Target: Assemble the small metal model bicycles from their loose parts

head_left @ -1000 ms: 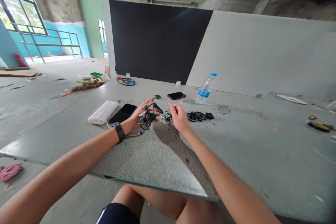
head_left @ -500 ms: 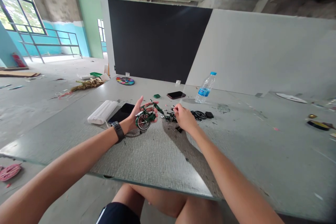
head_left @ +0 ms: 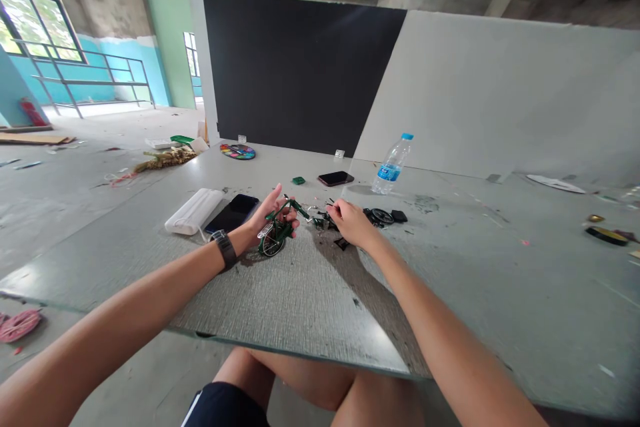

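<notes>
My left hand (head_left: 271, 205) is closed round the frame of a small green model bicycle (head_left: 280, 228), which is tilted over the table. Its rear wheel and silver rack point toward me. A black watch is on that wrist. My right hand (head_left: 351, 221) is just to the right, thumb and fingers pinched together above small dark parts. A thin dark tip shows at its fingers, too small to name. Beyond that hand lies a loose model wheel (head_left: 383, 216) beside a black block (head_left: 399, 215). A small black piece (head_left: 341, 243) rests below the right hand.
On the table (head_left: 250, 307) are a white power bank (head_left: 194, 211), a dark phone (head_left: 232, 213), a second phone (head_left: 336, 178), a green piece (head_left: 299, 181), a paint palette (head_left: 238, 151) and a water bottle (head_left: 391, 167). A black panel (head_left: 305, 73) stands at the back.
The model bicycle has turned in my left hand, its rear wheel now seen more edge-on and slightly lower. My right hand stays pinched in nearly the same spot.
</notes>
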Demonstrator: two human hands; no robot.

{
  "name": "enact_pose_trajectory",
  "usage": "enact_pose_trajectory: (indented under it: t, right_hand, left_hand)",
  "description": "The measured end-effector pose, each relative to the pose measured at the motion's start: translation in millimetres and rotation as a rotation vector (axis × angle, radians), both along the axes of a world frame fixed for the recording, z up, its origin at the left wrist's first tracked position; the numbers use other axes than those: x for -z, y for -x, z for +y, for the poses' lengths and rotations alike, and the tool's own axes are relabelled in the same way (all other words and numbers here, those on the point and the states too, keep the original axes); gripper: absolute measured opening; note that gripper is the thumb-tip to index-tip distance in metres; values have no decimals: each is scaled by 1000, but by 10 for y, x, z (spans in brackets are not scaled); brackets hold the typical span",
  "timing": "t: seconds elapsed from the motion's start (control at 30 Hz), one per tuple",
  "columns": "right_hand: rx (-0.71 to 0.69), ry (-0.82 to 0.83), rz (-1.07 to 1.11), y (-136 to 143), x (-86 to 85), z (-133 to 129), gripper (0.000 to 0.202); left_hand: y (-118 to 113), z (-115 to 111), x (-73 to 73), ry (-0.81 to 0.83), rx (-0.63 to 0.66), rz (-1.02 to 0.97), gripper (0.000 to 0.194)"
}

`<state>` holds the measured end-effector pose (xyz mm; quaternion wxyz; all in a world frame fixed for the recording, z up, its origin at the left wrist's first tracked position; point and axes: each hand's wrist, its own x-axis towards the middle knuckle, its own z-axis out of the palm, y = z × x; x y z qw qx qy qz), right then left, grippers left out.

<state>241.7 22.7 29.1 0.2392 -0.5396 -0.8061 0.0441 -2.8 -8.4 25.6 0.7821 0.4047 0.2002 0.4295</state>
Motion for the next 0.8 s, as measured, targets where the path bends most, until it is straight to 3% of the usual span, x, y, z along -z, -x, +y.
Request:
enact_pose_trajectory:
  t: [0.1, 0.2, 0.37, 0.57, 0.8]
  right_hand:
    - [-46, -18, 13, 45, -8, -37, 30]
    - [-133, -14, -15, 112, 16, -73, 19]
    - [-208, 80, -65, 210, 77, -100, 18]
    - [-215, 127, -39, 111, 78, -34, 16]
    - [-207, 155, -80, 11, -21, -25, 15]
  left_hand:
    - [-2, -6, 7, -19, -27, 40, 59]
    - [-3, -38, -16, -18, -60, 32, 57]
    - [-2, -60, -44, 18, -153, 58, 55]
    - [14, -6, -29, -11, -233, 86, 52]
    - [67, 3, -45, -23, -267, 286, 64]
